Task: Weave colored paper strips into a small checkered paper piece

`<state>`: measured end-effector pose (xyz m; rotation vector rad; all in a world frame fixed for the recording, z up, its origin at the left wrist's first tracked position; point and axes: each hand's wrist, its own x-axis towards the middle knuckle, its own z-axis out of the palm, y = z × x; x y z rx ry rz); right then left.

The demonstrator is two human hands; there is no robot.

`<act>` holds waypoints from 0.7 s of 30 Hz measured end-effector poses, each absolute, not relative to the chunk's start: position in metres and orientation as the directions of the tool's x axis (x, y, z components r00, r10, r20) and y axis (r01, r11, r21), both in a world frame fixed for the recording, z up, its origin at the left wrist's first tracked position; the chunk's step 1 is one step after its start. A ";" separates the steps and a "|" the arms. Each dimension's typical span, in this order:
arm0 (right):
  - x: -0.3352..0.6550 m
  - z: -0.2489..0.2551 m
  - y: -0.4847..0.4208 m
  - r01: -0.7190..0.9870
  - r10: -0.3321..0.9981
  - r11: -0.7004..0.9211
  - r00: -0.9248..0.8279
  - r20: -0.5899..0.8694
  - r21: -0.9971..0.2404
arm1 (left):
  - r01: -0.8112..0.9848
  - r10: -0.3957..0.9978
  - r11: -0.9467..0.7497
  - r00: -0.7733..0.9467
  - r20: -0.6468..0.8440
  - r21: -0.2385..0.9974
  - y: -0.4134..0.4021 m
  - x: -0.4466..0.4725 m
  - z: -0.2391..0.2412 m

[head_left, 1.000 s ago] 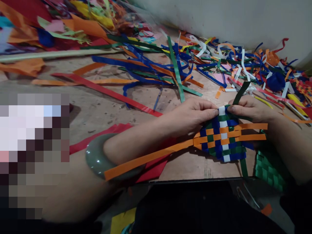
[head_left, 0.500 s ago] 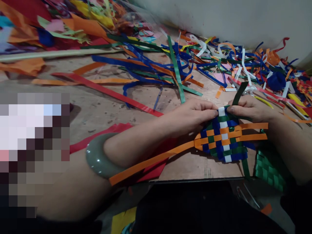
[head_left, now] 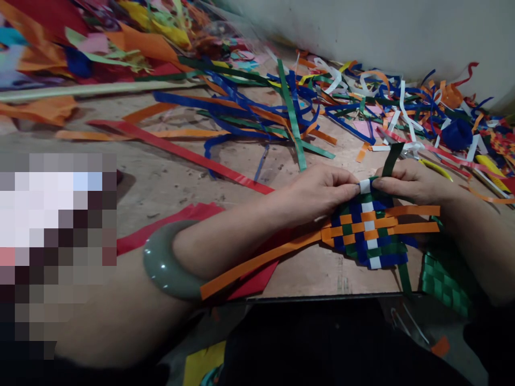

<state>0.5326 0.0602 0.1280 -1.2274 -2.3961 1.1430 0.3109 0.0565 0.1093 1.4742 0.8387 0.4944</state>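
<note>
Between my hands hangs a woven ribbon piece [head_left: 364, 230] in blue, green, orange and white checks, tilted above the table's front edge. My left hand [head_left: 317, 190] pinches its upper left edge, thumb and fingers beside the white strip [head_left: 365, 186] at the top. On the other side of that strip, my right hand [head_left: 406, 179] grips the upper right edge. A dark green ribbon end [head_left: 393, 160] sticks up by my right fingers. One long orange ribbon [head_left: 265, 261] trails left under my left forearm; two short orange ends [head_left: 418, 228] point right.
Loose ribbons [head_left: 249, 107] lie tangled across the table's back, with more scraps [head_left: 402, 107] along the wall. A red strip [head_left: 181, 153] crosses the left side. Red material [head_left: 257, 276] lies under my left arm. A green woven piece [head_left: 444, 284] sits at the front right edge.
Both hands keep their pinch on the woven ribbon piece, which has shifted very slightly. The upright green end leans a little lower and left, and the long orange tail's tip has moved right.
</note>
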 end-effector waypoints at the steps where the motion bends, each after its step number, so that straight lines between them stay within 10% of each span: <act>1: 0.533 0.128 0.060 0.601 0.767 0.348 -0.624 -0.150 -0.720 | 0.202 0.761 0.057 0.625 -0.174 0.978 0.056 0.311 0.109; 21: 0.529 0.130 0.058 0.571 0.784 0.198 -0.581 -0.221 -0.797 | 0.067 0.768 0.178 0.614 -0.181 0.982 0.054 0.315 0.105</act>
